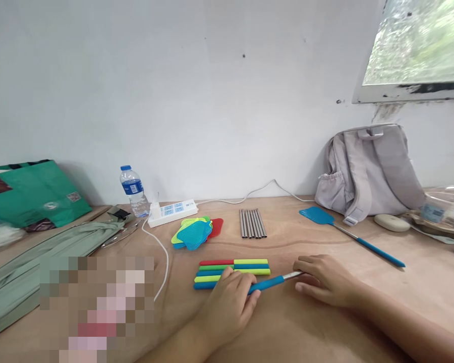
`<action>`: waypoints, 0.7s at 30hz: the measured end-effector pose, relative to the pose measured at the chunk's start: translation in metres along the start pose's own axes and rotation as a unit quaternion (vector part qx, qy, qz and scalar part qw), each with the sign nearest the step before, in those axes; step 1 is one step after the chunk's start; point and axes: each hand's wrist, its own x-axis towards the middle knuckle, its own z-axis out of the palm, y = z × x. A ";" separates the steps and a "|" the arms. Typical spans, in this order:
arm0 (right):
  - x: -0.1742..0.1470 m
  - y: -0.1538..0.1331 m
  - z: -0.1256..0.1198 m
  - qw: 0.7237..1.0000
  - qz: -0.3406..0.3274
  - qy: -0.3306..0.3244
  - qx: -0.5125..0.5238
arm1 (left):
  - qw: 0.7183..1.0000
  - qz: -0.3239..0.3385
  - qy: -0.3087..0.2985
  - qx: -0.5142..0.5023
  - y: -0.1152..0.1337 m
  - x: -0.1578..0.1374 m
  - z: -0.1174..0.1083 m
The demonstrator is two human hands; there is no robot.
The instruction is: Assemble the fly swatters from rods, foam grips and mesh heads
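- The left hand (229, 307) wraps its fingers around a blue handle (267, 284); the right hand (323, 280) pinches its metal rod (292, 275).
- Just behind lie coloured handles (232, 268), then mesh swatter heads (196, 231) and steel rods (252, 223).
- A finished blue swatter (348, 234) rests near a grey backpack (369, 169).
- The water bottle (133, 190) label is unreadable.

Lighting: bright, even daylight; source, window (419, 45) above the table's (325, 327) far right corner, its panes washed out. Shadows: soft, faint, beneath the hands and behind the bag (26, 194) at the far left. Glare: none on the wood. Focus: sharp centrally. Distortion: wide-angle bending at edges. Defect: pixelated block near left edge.
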 end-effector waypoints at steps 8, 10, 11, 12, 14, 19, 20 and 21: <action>0.004 -0.013 0.027 0.993 0.066 0.049 -0.082 | 0.994 -0.006 -0.097 0.054 0.014 -0.003 0.001; 0.005 -0.014 0.030 0.992 0.077 0.045 -0.090 | 0.991 -0.025 -0.114 0.064 0.018 -0.003 0.002; 0.005 -0.015 0.031 0.991 0.080 0.039 -0.097 | 0.990 -0.033 -0.120 0.068 0.020 -0.003 0.003; 0.005 -0.015 0.032 0.991 0.082 0.029 -0.104 | 0.989 -0.040 -0.123 0.072 0.022 -0.003 0.003; 0.005 -0.018 0.032 0.990 0.078 0.007 -0.116 | 0.988 -0.049 -0.128 0.072 0.025 -0.002 0.002; 0.006 -0.025 0.033 0.989 0.065 -0.028 -0.127 | 0.984 -0.064 -0.155 0.052 0.030 -0.001 0.000; 0.006 -0.026 0.034 0.989 0.067 -0.033 -0.128 | 0.984 -0.066 -0.159 0.051 0.031 -0.001 0.000; 0.006 -0.027 0.034 0.989 0.067 -0.035 -0.127 | 0.983 -0.066 -0.163 0.050 0.032 -0.001 0.001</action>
